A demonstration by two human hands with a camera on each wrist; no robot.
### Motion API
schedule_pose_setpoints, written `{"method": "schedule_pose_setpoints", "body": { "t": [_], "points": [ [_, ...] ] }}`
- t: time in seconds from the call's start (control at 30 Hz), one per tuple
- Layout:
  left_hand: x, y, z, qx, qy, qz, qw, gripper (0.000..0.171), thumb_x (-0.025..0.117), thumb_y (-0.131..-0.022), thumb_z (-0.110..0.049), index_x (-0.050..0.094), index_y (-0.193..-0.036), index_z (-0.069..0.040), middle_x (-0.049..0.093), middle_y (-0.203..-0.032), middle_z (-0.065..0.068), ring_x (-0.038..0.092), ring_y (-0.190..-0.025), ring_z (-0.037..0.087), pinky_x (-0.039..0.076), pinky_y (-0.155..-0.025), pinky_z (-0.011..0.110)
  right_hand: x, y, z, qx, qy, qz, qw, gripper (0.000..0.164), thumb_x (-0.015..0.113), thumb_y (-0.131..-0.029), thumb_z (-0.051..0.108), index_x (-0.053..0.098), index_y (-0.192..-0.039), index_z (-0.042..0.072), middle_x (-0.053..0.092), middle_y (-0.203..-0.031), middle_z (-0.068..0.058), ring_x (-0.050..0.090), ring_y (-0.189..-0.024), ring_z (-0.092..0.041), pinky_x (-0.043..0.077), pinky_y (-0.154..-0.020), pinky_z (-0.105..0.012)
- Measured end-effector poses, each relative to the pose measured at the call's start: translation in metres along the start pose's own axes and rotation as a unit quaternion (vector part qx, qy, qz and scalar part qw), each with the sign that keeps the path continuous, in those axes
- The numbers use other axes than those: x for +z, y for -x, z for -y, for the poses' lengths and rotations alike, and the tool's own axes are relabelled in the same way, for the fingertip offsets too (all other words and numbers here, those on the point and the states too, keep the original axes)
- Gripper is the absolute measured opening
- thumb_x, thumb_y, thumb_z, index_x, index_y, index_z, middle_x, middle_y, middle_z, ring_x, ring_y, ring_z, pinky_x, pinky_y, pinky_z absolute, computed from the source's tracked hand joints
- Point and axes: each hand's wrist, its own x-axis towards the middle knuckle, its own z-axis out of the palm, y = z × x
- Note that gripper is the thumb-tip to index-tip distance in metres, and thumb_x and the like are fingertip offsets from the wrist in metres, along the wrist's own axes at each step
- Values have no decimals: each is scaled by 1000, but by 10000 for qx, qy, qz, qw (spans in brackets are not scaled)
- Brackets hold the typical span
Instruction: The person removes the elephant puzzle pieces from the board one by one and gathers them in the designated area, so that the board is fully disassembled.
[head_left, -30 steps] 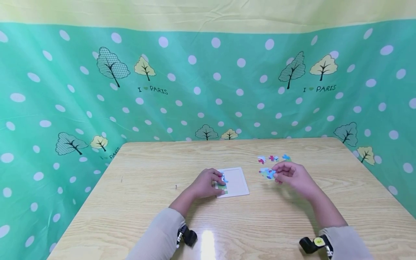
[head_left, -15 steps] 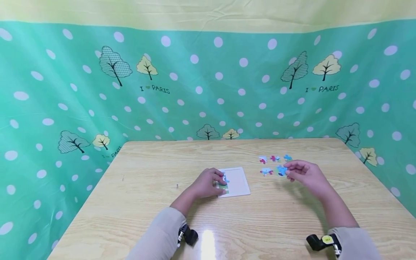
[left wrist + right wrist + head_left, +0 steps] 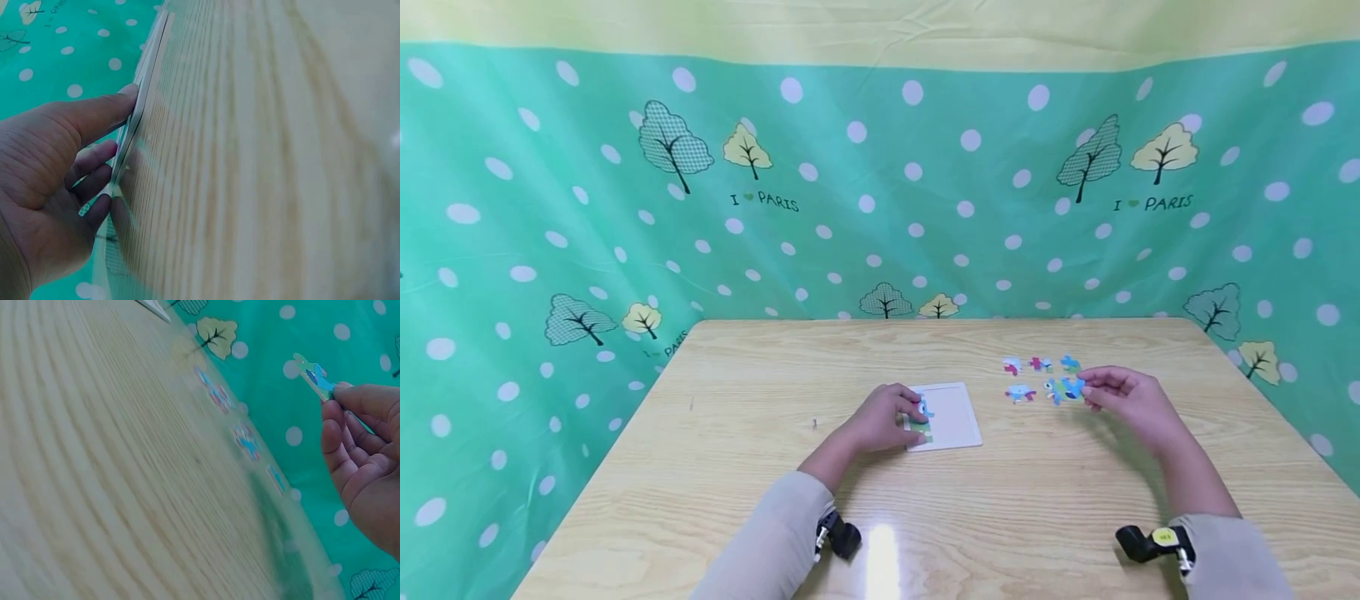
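Observation:
My left hand (image 3: 883, 419) holds the left side of a white puzzle tray (image 3: 957, 421), thumb near the front and fingers further back. Blue and green puzzle pieces (image 3: 920, 431) lie in the tray's left part, partly covered by that hand. Thumb and fingertips touch the tray's edge in the left wrist view. My right hand (image 3: 1131, 400) pinches a blue and green puzzle piece (image 3: 317, 379) between thumb and index finger, off the table. In the head view that piece overlaps other blue and green bits beside it, so their boundary cannot be told.
Loose pieces lie at the back right: a white and red one (image 3: 1012, 367), a red and blue one (image 3: 1041, 364), a blue one (image 3: 1070, 363) and a light blue and red one (image 3: 1019, 393). A green dotted curtain (image 3: 820, 208) hangs behind the wooden table (image 3: 1000, 517).
My right hand has moved to the right with the pinched puzzle piece, past the light blue and red piece. The left hand stays on the tray. The head view has shifted slightly.

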Motion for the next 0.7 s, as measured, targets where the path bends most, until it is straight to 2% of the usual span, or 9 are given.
{"method": "schedule_pose_setpoints", "body": {
  "t": [0.17,0.4,0.7],
  "points": [
    [0,0,1,49,19,0,10000,22,88,-85,-17,82,-105,-9,63,-136,11,51,-130,34,39,-112,49,-6,-4,-9,78,-104,97,9999,41,69,-101,16,59,-132,-10,70,-103,4,67,-90,-15,58,-79,-25],
    [2,-1,4,-17,16,-14,10000,21,88,-85,-17,82,-104,-9,63,-136,9,51,-131,33,39,-113,49,-10,-13,-20,238,-25,273,9993,48,73,-96,10,56,-135,-13,69,-110,-3,63,-91,-2,55,-80,-19],
    [3,-2,3,-10,-65,24,10000,22,88,-85,-18,82,-105,-11,63,-135,8,51,-131,32,40,-112,47,-16,-20,-32,576,352,308,9972,49,74,-97,13,57,-135,-12,70,-112,-9,61,-90,-5,52,-75,-21]
  ]
}}
